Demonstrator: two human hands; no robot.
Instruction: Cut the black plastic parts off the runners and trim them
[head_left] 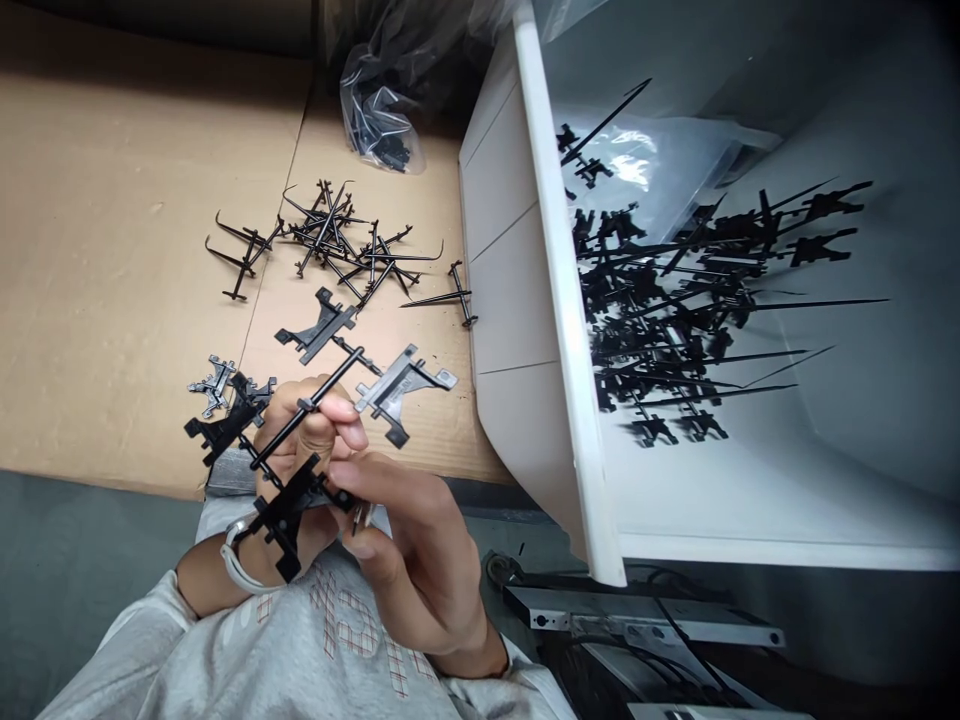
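With my left hand (316, 432) I am gripping 1 black frame (307, 405) by its stem, thumb and fingers narrowly closed, and holding it up in front of me over the near edge of the cardboard (112, 300). The frame is carrying 4 flat black pieces (397, 385), 2 at its far end and 2 at its near end. My right hand (424, 535) is pinching 1 small shiny thing (363, 516), mostly hidden between thumb and index finger, just beside the nearest piece; I cannot tell what it is. On my left wrist I am wearing 1 white band (234, 562).

Beyond the frame, 1 pile of bare black runners (324, 235) is lying tangled, so I am not managing an exact count; 1 single runner (454, 297) is lying apart, beside 1 white bin (517, 290). At least 1 loose piece (214, 385) is resting left of the frame. Farther off, 1 clear bag (382, 120) is holding dark contents. Inside the bin, black parts (660, 310) are overlapping beyond counting.
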